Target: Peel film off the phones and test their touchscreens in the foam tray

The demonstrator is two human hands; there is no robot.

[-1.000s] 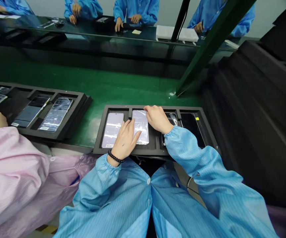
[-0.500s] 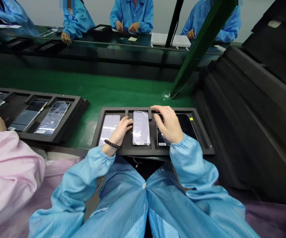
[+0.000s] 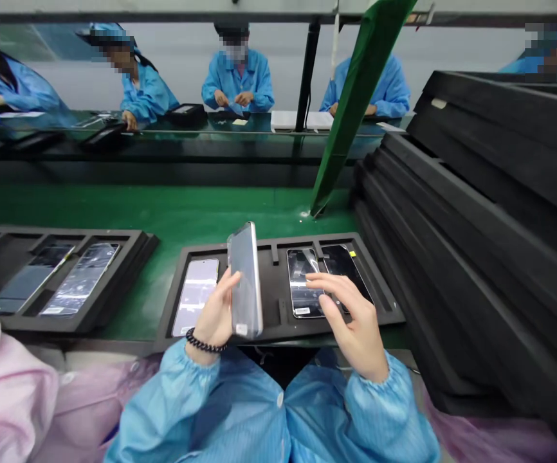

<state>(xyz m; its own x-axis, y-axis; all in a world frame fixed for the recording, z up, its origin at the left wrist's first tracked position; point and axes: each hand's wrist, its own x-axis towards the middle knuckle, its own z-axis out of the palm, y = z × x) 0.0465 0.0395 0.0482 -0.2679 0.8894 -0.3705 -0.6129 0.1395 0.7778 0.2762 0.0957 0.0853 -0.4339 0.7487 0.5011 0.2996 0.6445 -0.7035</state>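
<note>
My left hand [image 3: 215, 315] grips a film-covered phone [image 3: 246, 280] and holds it upright above the black foam tray [image 3: 278, 325], over the tray's second slot. My right hand [image 3: 353, 321] hovers over the tray's right side with fingers apart, its fingertips over a dark phone [image 3: 300, 280] lying in the third slot. A pale phone [image 3: 195, 292] lies in the leftmost slot and another dark phone [image 3: 348, 267] in the rightmost. I wear blue sleeves and a black bead bracelet on the left wrist.
A second black tray [image 3: 128, 247] with several phones sits to the left on the green belt [image 3: 186, 206]. A tall stack of black foam trays [image 3: 476, 225] fills the right. A pink-sleeved person [image 3: 8, 392] sits at my left. People in blue work at the far bench.
My left hand has picked the middle phone out of its slot and raised it upright. My right hand has drawn back toward me over the dark phone. The view has tilted up.
</note>
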